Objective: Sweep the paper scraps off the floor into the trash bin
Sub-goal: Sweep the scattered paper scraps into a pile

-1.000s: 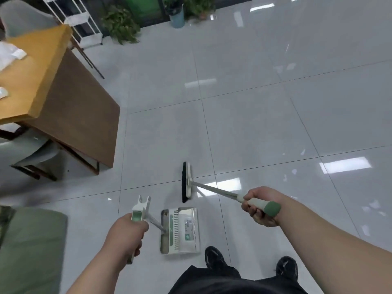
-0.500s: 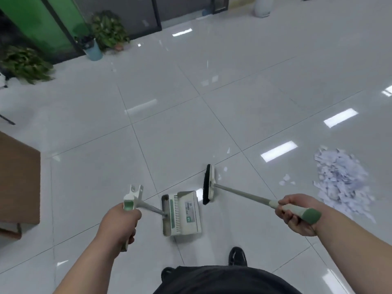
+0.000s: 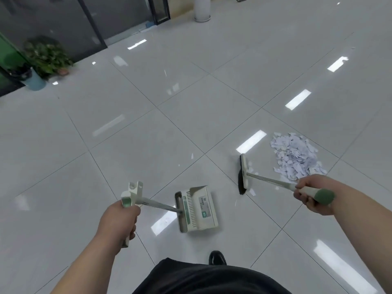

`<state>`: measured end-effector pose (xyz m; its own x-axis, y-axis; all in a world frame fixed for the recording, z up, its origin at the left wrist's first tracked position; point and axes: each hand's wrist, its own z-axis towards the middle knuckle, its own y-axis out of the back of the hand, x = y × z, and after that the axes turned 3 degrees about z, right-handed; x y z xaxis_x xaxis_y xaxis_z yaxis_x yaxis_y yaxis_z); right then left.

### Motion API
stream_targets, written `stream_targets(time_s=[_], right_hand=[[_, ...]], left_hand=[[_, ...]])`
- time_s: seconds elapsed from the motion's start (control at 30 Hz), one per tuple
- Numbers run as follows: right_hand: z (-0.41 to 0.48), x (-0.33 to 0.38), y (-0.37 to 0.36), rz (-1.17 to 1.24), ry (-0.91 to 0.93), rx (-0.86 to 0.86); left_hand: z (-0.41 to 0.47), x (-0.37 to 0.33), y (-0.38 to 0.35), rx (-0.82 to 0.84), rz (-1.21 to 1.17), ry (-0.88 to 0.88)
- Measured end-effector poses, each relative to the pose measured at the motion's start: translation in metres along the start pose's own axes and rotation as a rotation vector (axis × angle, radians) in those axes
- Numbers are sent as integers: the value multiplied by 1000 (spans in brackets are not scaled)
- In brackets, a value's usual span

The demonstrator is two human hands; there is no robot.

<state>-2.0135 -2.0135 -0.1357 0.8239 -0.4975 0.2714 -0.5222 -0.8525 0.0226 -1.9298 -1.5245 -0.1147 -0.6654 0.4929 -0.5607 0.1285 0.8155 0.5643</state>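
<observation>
The left hand [image 3: 118,219] clenches its fingers round the cream plastic grip of a long-handled dustpan [image 3: 197,209]. A green cap and a forked cream clip stick up just above the knuckles. From the fist a thin metal rod slants forward and right to the pan, a boxy cream plastic scoop with a row of comb teeth, a printed label and a small green mark. Whether the pan touches the floor [image 3: 148,134] I cannot tell; it is slightly blurred.

The right hand [image 3: 311,196] wraps its fingers round the cream grip of a broom [image 3: 244,175], whose rounded green end cap pokes out behind the thumb side. The bare metal shaft runs from these fingers forward and left to the head, a flat cream bar with short black bristles along its left edge, set low at the floor.

The paper scraps [image 3: 294,158] lie in a loose heap of torn, jagged, pale white pieces just beyond the right knuckles and just right of the broom head. A few stray bits lie beside the head.

The floor is glossy pale grey tile with thin dark joints and bright strip reflections. Far ahead of the left fingers stands a leafy potted plant [image 3: 46,58] in a blue pot. A black shoe [image 3: 216,257] shows between the forearms.
</observation>
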Motion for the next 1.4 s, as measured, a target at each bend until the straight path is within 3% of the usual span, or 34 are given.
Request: stream_targets(time_s=[0.17,0.4,0.7,0.87,1.07,1.4], right_hand=[[-2,16,-8,71,67,21],[-5,25,-84,81,98,138],[52,55,-238,13,-34,329],[79,66,-281,1,-89,324],[79,75,-242,81,-139,244],[35,58,-50,106,-176,69]], left_hand=[[13,-17,-7,38,33,-30],[55,-36,-3,79,100,-72],[133,-53,39,97,144,-16],[164,-66,48,101,198,-47],[175,-86,32,141,280,-112],[142,-153,-63,283,339,-268]])
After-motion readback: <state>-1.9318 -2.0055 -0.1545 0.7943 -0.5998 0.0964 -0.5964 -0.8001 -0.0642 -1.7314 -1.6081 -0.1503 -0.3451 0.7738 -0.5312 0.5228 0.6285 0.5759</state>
